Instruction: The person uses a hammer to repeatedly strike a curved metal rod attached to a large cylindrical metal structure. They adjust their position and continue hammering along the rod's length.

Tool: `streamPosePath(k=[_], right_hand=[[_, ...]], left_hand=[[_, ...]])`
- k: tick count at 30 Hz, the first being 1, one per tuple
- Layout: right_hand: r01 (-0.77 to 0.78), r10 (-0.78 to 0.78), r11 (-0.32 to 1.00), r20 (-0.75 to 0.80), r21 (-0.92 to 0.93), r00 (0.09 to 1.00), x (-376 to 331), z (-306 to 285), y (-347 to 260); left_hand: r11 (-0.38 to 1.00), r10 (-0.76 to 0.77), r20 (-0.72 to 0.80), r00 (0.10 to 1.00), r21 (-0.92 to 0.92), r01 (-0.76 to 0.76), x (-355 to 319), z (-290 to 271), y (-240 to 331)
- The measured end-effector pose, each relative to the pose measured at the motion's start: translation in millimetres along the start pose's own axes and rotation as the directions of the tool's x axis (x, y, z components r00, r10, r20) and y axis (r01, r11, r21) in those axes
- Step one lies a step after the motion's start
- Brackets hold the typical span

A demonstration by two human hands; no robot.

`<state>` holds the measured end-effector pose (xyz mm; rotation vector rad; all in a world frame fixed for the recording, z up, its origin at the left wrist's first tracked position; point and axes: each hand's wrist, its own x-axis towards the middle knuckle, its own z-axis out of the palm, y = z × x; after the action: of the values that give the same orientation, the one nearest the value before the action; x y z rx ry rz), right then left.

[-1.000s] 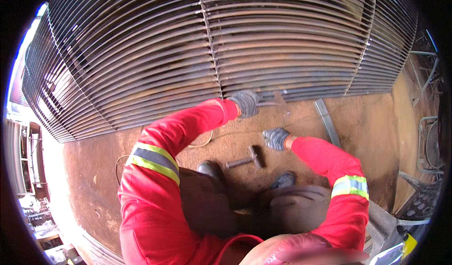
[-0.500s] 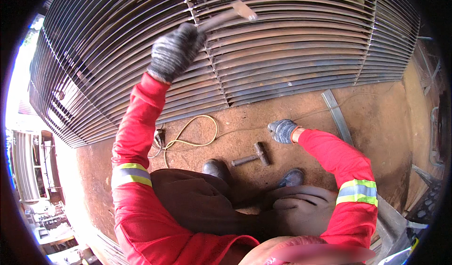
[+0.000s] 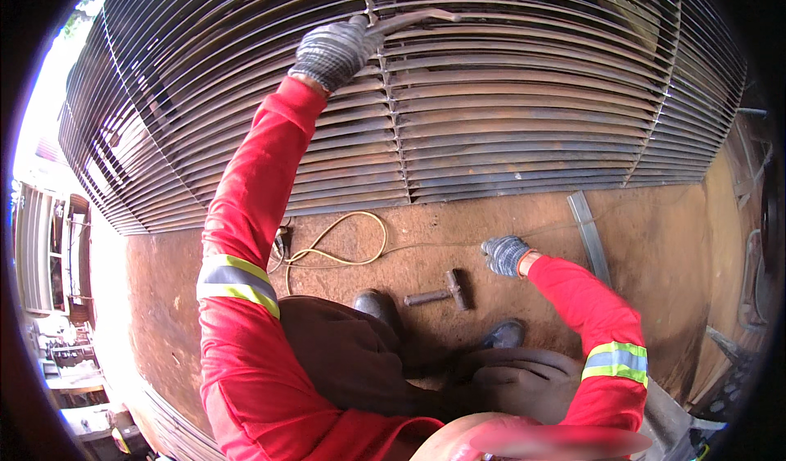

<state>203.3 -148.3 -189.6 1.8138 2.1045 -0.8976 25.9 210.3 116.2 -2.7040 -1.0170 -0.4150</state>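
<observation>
My left hand (image 3: 334, 54), in a grey knit glove, is wrapped round a metal hand tool (image 3: 417, 19) with a bent end. It reaches far out over a large rusty metal grating (image 3: 508, 117) of many parallel bars, beside one of its cross bars. Whether the tool's tip touches the bars I cannot tell. My right hand (image 3: 505, 255), gloved the same way, hovers nearer to me with its fingers curled in and nothing visible in them. Close to it, a sledgehammer (image 3: 456, 290) with a short handle lies on the brown floor between my boots.
A yellowish cable (image 3: 383, 230) loops over the floor (image 3: 458, 219) in front of my left boot (image 3: 376, 305). To the right lies a grey metal channel (image 3: 588, 236). My right boot (image 3: 504, 333) stands beyond the sledgehammer. Metal parts crowd the right edge.
My left hand has reached farther out over the grating, and the tool's end has turned, now showing a thinner profile. My right hand stays near the same spot while the view has tilted a little.
</observation>
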Motion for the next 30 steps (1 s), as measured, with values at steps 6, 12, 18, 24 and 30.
streamPosePath(k=[6, 12, 18, 24, 30], right_hand=[[-0.075, 0.074, 0.997, 0.073, 0.01, 0.995, 5, -15, -7], [0.004, -0.003, 1.0, -0.007, 0.016, 1.0, 3, -11, -3], [-0.054, 0.054, 0.998, 0.02, -0.017, 0.998, 7, 11, 11], [-0.067, 0.067, 0.997, -0.006, 0.04, 0.998, 8, -9, 3], [-0.036, 0.037, 0.999, -0.004, 0.018, 0.999, 11, 3, 10]], left_hand=[[0.994, 0.088, -0.041, 0.995, -0.059, -0.091, 6, -13, 22], [0.993, 0.119, -0.046, 0.992, 0.014, -0.118, 8, -9, 22], [0.955, 0.235, -0.014, 0.972, 0.188, -0.228, 4, -5, 17], [0.954, 0.176, -0.019, 0.984, 0.249, -0.166, 18, -8, 9], [0.984, 0.151, -0.063, 0.987, 0.104, -0.144, 25, 9, 0]])
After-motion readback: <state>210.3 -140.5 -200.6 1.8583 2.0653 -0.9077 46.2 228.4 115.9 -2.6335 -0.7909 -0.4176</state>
